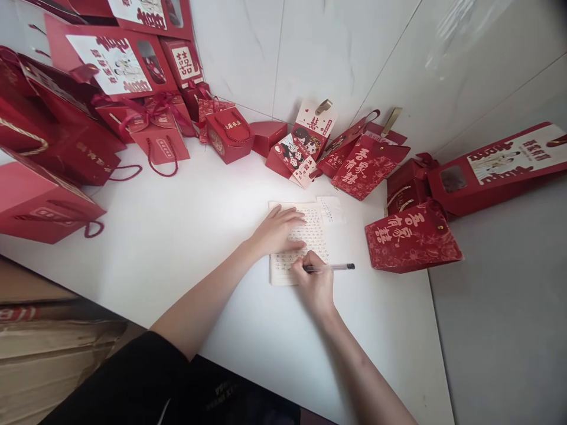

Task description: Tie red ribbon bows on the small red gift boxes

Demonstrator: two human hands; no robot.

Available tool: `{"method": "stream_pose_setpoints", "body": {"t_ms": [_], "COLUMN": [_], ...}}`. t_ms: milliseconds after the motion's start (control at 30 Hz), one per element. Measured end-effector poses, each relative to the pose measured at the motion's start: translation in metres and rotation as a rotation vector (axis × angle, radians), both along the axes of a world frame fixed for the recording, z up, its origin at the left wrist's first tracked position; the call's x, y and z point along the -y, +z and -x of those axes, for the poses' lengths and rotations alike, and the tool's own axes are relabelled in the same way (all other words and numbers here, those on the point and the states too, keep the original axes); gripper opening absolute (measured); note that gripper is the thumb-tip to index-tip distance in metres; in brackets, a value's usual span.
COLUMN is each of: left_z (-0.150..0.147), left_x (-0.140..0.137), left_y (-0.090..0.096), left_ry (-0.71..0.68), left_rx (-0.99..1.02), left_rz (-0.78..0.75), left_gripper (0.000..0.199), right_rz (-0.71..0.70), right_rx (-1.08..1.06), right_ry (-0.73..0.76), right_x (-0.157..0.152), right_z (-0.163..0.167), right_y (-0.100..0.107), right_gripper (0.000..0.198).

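A notepad [316, 236] lies on the white table, its top page covered in rows of small handwriting. My left hand [280, 229] rests flat on the upper left of the page, fingers stretched apart. Pinched in my right hand [316, 286] is a pen [339, 267] with a clear barrel and dark ends, its tail pointing right. That hand rests on the lower right part of the page, and the fingers hide the pen's tip. A small slip of paper [331, 209] with faint writing lies at the pad's upper right.
Red gift boxes and bags crowd the table's left side, including a corded box [48, 203]. More boxes [228, 133] line the tiled wall [319, 47]. At right, a patterned red bag [411, 239] stands near the table edge. Cardboard boxes [48, 348] sit below at left.
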State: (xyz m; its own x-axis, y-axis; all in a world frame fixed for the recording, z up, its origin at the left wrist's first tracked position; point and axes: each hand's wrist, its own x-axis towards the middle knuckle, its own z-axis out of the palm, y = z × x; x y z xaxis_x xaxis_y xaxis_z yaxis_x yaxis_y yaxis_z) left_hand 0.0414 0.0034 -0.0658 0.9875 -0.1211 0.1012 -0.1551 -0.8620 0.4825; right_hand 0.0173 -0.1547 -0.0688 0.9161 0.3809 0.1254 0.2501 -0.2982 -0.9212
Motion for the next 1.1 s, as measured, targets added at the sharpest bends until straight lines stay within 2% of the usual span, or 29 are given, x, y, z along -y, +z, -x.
{"method": "stream_pose_setpoints", "body": {"t_ms": [300,800,900,1033,1100], "left_z": [0.001,0.001,0.001,0.002,0.003], "left_x": [-0.002,-0.001,0.0,0.0,-0.001], "left_y": [-0.003,-0.002,-0.003,-0.002,-0.002], "left_ry": [-0.01,-0.001,0.002,0.003,0.008], "left_rx": [0.018,0.015,0.026,0.037,0.043], "left_rz": [0.005,0.01,0.016,0.03,0.032], "left_gripper": [0.051,0.051,0.049,0.05,0.048], "right_rz": [0.069,0.056,-0.02,-0.199,-0.225], "right_rx": [0.036,0.051,-0.022,-0.172,-0.152], "right_ry": [-0.01,-0.038,-0.063,-0.188,-0.203], "right_x": [0.0,0.001,0.003,0.008,0.012], "right_z": [-0.001,0.0,-0.002,-0.007,-0.012], "right_y": [-0.001,-0.003,0.001,0.005,0.004], "right_gripper": [0.027,0.027,0.027,0.032,0.034]}}
